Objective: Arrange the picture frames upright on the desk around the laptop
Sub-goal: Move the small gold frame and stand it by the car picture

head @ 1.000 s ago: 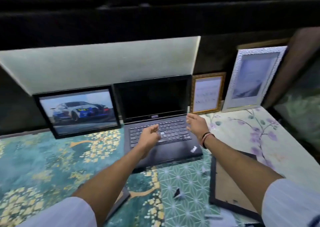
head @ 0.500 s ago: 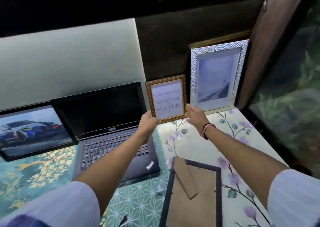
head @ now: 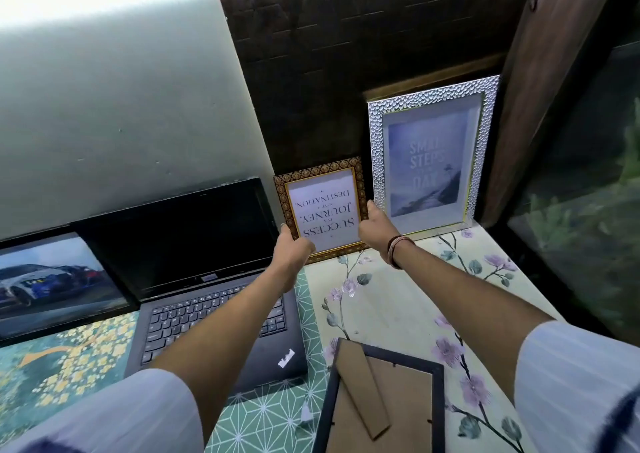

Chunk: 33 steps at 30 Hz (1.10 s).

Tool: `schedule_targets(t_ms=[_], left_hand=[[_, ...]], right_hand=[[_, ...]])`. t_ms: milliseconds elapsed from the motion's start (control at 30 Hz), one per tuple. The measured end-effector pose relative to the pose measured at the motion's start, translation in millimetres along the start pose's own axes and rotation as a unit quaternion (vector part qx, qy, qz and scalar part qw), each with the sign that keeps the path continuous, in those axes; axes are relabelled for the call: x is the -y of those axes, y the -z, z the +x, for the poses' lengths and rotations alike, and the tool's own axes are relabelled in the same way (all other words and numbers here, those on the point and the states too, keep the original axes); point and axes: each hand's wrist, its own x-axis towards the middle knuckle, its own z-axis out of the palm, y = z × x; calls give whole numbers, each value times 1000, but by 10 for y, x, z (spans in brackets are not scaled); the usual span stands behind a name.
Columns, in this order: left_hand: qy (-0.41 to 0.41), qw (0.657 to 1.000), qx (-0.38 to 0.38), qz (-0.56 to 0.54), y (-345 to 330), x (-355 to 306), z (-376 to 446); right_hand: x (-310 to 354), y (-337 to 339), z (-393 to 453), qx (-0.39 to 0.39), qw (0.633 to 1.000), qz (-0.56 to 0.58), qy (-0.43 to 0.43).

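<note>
- Patterned coverings in teal, green and pale floral lie over the desk [head: 388, 310], with a dark tiled wall [head: 311, 72] and a pale panel [head: 114, 99] behind it.
- At the middle sits an open laptop [head: 194, 262], its screen dark.
- Just right of the laptop's screen stands the small gold-patterned frame [head: 325, 210], leaning back toward the wall with its printed text upside down.
- The left hand [head: 292, 248] grips that frame's lower left edge, fingers [head: 284, 230] closed on the border beside the laptop.
- The right hand [head: 375, 226] holds the frame's right edge, its fingers curled against the border; a banded bracelet [head: 398, 248] circles the wrist.
- Further right of the laptop, touching the gold frame's side, a tall silver frame [head: 433, 158] stands upright against the wall.
- Left of the laptop, a black frame with a rally car picture [head: 52, 279] stands upright.
- In front of the laptop and to its right, a dark frame [head: 377, 400] lies face down, cardboard back and stand showing.
</note>
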Motion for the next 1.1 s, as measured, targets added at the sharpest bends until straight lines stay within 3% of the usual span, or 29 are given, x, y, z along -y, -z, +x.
schedule_targets(t_ms=[267,400,500,733,900,1100], left_hand=[[11,999,-4,-46,-69,39,-31],[20,998,5,-62,-82,126,-148],[21,997,10,-70,-65,197,-308],[0,994,-72,-84,138,499,-628],[8,994,-93,-54,576,733,-931],[52,972,-115,-199,1580,1127,-1305]], right_hand=[[16,42,-100,5,1000,13,-11],[-380,112,134,17,999,48,4],[-295,149,-256,9,998,58,17],[-155,211,-734,-62,997,-16,34],[129,-157,-1003,-41,992,-90,76],[303,-1117,-1276,-32,967,-196,160]])
